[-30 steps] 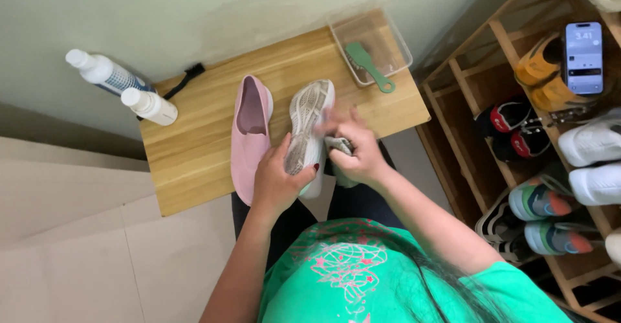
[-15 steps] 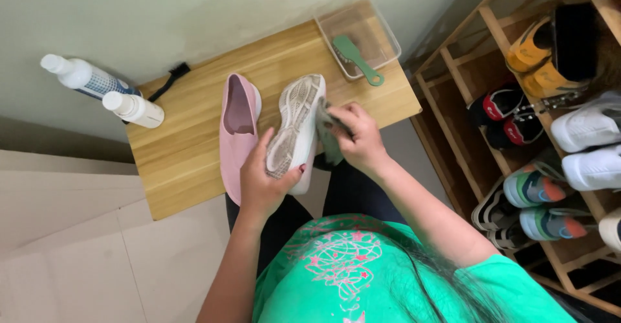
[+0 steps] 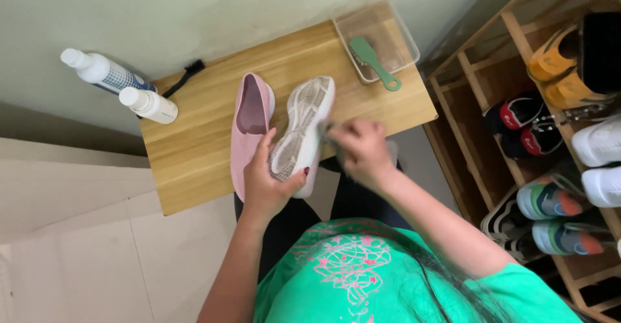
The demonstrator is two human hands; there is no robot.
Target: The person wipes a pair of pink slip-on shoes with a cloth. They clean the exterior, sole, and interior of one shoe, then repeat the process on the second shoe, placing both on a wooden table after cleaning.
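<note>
Wiping stage, by my reading: left hand (image 3: 266, 184) clamped on upturned pink shoe (image 3: 303, 132), sole up, over wooden table (image 3: 194, 155) edge; right hand (image 3: 362, 151), blurred, closed on grey cloth (image 3: 325, 131) against sole side. Next calls for steady grip, turning shoe

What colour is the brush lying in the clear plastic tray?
Green; the brush shows best in the head view.
</note>
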